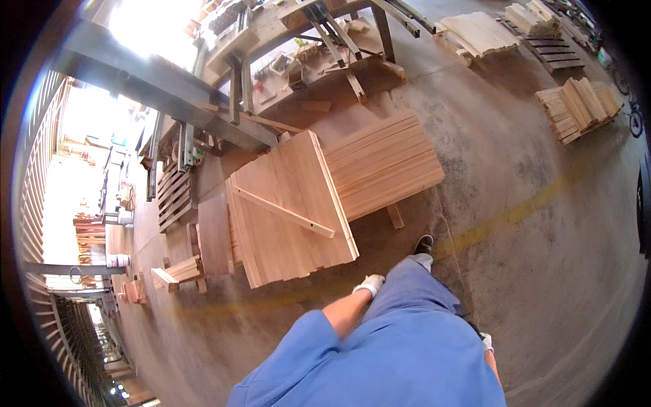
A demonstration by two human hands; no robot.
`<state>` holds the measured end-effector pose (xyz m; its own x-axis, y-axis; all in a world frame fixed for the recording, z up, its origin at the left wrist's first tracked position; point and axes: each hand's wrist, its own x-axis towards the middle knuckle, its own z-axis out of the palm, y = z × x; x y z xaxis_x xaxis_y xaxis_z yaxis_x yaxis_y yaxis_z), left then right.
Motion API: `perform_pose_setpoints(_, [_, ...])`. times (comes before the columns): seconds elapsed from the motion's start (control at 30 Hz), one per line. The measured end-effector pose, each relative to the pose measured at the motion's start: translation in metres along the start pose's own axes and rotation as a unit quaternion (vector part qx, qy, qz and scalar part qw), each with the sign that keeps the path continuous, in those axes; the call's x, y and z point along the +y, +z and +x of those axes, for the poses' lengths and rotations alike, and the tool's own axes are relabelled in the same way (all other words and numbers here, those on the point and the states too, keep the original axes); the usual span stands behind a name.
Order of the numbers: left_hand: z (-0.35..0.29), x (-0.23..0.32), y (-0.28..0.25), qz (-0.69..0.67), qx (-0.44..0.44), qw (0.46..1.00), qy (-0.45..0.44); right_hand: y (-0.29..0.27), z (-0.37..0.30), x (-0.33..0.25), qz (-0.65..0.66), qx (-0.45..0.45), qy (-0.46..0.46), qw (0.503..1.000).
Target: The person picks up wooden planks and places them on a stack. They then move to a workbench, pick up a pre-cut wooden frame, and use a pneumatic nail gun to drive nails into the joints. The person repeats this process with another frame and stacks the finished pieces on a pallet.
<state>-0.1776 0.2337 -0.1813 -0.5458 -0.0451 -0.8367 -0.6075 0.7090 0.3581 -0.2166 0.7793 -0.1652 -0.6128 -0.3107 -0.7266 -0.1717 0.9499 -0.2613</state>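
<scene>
My left hand [371,285], in a white glove, hangs beside my left thigh. Its fingers look loosely curled, and nothing shows in them. On the other side of my body, my right hand [487,342] is also gloved; only a sliver of it appears past my blue shirt, with its fingers hidden. Ahead and to the left lies a stack of wide wooden panels [285,217], apart from my left hand. A narrow wooden strip [283,212] rests slantwise on top. Behind that stack, another pile of wooden boards [383,166] sits on supports.
A yellow line [515,216] crosses the concrete floor. Stacked boards [576,108] and a pallet [553,54] stand far right. A cluttered workbench [291,34] and a grey steel beam [159,91] are at the back left. Short wood pieces [180,271] lie left of the panels.
</scene>
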Motion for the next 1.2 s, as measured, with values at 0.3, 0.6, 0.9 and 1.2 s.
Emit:
perform_pose_setpoints(0.3, [0.036,0.108,-0.105,-0.314,0.125,0.936,-0.093,-0.162,0.086,-0.009,0.174,0.020,0.122,0.977])
perform_pose_setpoints(0.6, [0.056,0.165,-0.051,-0.337,0.164,0.903,-0.209,-0.322,0.231,0.034,0.071,-0.001,0.033,0.997])
perform_pose_setpoints(0.9, [0.079,0.291,0.060,-0.282,0.112,0.924,-0.234,-0.490,0.360,0.048,0.323,-0.113,0.132,0.930])
perform_pose_setpoints(1.2, [0.068,0.357,0.038,-0.446,0.148,0.830,-0.301,-0.513,0.390,0.007,0.237,-0.157,0.048,0.958])
